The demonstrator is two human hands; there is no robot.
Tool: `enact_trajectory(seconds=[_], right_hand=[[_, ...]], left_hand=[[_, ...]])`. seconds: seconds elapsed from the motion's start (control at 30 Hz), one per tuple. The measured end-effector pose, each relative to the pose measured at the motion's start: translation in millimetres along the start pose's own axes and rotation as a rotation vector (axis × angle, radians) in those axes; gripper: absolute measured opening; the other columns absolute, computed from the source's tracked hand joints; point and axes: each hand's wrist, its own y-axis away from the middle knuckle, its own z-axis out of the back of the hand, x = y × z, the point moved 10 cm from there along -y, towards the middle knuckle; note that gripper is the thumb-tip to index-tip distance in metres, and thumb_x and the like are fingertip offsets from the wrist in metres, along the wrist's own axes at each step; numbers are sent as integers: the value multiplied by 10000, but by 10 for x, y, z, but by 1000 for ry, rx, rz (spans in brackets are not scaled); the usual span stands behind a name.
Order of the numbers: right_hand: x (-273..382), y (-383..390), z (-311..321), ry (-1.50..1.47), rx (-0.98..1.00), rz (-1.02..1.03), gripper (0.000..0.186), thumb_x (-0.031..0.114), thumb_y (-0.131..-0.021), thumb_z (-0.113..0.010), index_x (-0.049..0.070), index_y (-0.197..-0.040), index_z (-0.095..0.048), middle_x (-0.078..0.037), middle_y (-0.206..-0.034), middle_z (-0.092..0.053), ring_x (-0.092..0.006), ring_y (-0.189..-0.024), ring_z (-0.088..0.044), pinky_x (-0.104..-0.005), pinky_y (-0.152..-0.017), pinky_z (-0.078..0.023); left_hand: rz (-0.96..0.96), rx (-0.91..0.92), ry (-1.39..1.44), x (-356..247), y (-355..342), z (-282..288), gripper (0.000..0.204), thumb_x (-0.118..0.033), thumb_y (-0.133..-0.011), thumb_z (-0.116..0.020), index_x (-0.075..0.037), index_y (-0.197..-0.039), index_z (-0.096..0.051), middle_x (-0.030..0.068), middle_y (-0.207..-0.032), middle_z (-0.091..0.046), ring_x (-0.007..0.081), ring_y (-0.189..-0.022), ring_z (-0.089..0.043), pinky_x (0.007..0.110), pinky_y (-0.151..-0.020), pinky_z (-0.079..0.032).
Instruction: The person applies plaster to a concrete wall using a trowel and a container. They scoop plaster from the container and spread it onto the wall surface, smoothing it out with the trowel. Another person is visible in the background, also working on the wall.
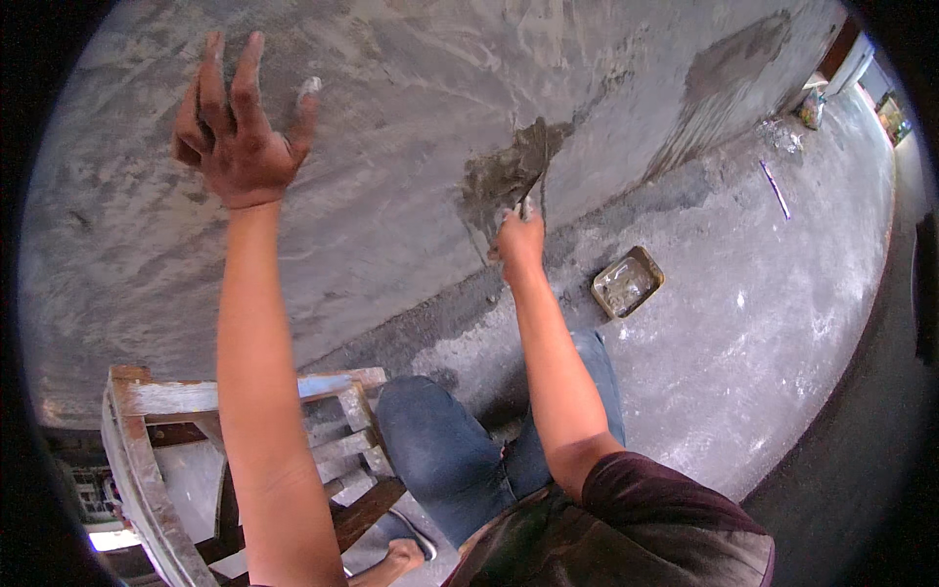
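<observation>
My left hand (245,147) is raised before the grey plastered wall (391,157), its fingers spread and whitish dust on the tips. Whether the palm touches the wall cannot be told. Lower and to the right, my right hand (520,240) is closed round the handle of a trowel (532,188). The thin blade, seen nearly edge-on, lies at a dark, wet patch of mortar (509,168) on the wall. My fingers hide most of the handle. Right of this hand, a rectangular tub (643,299) on the floor has grey mortar smeared inside.
A worn wooden frame like a stool (161,396) stands at lower left, beside my bent knee (425,426). Another damp patch (738,61) marks the wall farther right. On the floor (743,342) lie a thin purple strip (775,189) and, near the far doorway, a small bag (811,110).
</observation>
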Motion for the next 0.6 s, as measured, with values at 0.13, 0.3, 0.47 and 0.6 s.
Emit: enact_trajectory(seconds=[0.13, 0.3, 0.47, 0.6], right_hand=[[-4, 328, -380, -57, 49, -37, 592, 143, -1020, -567, 116, -1583, -385, -7, -752, -528, -134, -564, -518, -391, -428, -439], [98, 878, -537, -78, 163, -34, 576, 156, -1032, -589, 152, -1581, -415, -2, -731, -517, -129, -521, -471, -358, -429, -411], [-106, 793, -72, -74, 88, -2, 561, 150, -1032, -589, 165, -1572, -439, 4, -742, -524, -124, -528, -460, -350, -440, -397], [3, 120, 226, 51, -41, 229, 564, 132, -1010, -587, 11, -1544, -448, -156, -1107, -631, -265, -941, -589, -377, -843, -446]], left_hand=[[18, 22, 13, -47, -45, 1, 619, -635, -969, -562, -316, -1498, -527, -25, -1573, -464, 205, -1335, -398, 416, -1065, -274], [15, 52, 23, -26, -30, -25, 614, -635, -972, -566, -321, -1498, -522, -21, -1579, -456, 209, -1348, -389, 426, -1059, -281], [15, 67, 24, 11, -40, 0, 640, -643, -970, -566, -325, -1521, -491, -22, -1592, -439, 209, -1351, -388, 435, -1061, -272], [35, 88, -20, 4, -40, 6, 637, -650, -972, -555, -325, -1517, -494, -25, -1592, -439, 200, -1347, -389, 434, -1061, -264]])
